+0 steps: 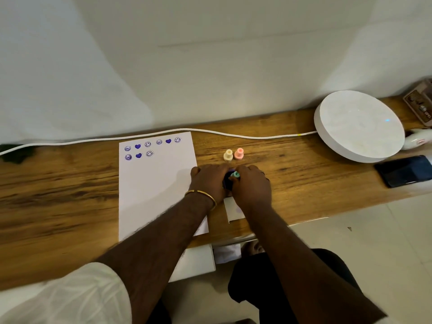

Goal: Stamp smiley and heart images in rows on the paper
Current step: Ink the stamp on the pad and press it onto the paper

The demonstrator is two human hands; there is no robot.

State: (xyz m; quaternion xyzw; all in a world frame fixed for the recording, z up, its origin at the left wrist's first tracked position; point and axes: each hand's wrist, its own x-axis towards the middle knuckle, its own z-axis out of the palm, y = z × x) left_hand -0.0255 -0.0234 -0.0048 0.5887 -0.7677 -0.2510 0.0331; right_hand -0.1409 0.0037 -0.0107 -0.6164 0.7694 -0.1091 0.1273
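The right hand pinches a small mint-green stamp by its knobbed top and holds it down on a dark ink pad, which sits on the desk just off the paper's right edge. The left hand lies curled against the pad's left side, seemingly steadying it, though how firmly I cannot tell.

The stamp looks like light, hard plastic, mushroom-shaped, best taken by its narrow stem between fingertips. The inked face will smear if it slides, so I would expect a straight press and lift to serve best.

The paper is a thin white sheet, limp and likely to shift on the smooth wood grain. Near its far edge run six purple prints, with three more beneath. Two more stamps, cream and pink, stand upright beyond the hands.
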